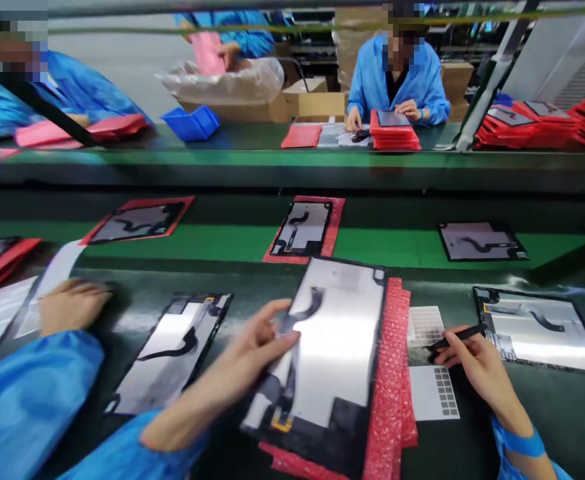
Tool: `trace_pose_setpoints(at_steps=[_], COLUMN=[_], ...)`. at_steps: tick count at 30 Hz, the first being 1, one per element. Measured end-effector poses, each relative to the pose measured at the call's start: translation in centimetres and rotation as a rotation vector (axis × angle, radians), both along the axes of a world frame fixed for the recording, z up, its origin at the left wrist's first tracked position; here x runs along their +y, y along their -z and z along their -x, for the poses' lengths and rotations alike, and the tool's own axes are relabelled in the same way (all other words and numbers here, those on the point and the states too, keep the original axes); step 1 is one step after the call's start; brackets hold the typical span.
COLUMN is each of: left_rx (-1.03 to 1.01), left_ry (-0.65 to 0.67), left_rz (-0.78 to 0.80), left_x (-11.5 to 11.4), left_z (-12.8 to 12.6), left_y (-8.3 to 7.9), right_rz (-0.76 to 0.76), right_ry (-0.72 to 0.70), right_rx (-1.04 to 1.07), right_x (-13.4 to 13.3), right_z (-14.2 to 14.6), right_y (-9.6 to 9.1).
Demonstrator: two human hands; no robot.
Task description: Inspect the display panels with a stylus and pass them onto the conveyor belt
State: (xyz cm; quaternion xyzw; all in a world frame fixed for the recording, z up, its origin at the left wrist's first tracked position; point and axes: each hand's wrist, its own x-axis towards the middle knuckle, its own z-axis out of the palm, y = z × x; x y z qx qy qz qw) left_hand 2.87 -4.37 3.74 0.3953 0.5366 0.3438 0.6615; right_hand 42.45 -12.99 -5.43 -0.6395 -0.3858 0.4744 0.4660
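Left hand [265, 341] grips screen panel [341, 333] by left edge, long axis near-far, over red bubble wrap [394, 380]. Right hand [475, 363] pinches black tweezers [463, 335]; panel lies left of it, sticker sheets [425, 395] in between.

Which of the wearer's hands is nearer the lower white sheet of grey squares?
Right. The right hand, holding a slim black tool, is by the upper right corner of the lower white sheet; the left hand is farther off, across the panel it grips.
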Motion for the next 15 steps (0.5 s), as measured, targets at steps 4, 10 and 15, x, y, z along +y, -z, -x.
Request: trace_pose_setpoints(at_steps=[4, 10, 15], left_rx=[0.015, 0.687, 0.800], left_ry=[0.204, 0.323, 0.417], left_rz=[0.003, -0.317, -0.412], left_x=[-2.6, -3.6, -3.6], left_z=[-4.4, -4.4, -4.1], left_y=[5.9, 6.6, 5.3], right_rz=[0.035, 0.021, -0.021], right_ry=[-0.001, 0.015, -0.039], right_rx=[-0.018, -0.082, -0.161], right_x=[-3.7, -6.0, -5.4], right_z=[-0.7, -1.4, -1.2], right_y=[0.9, 2.9, 2.9])
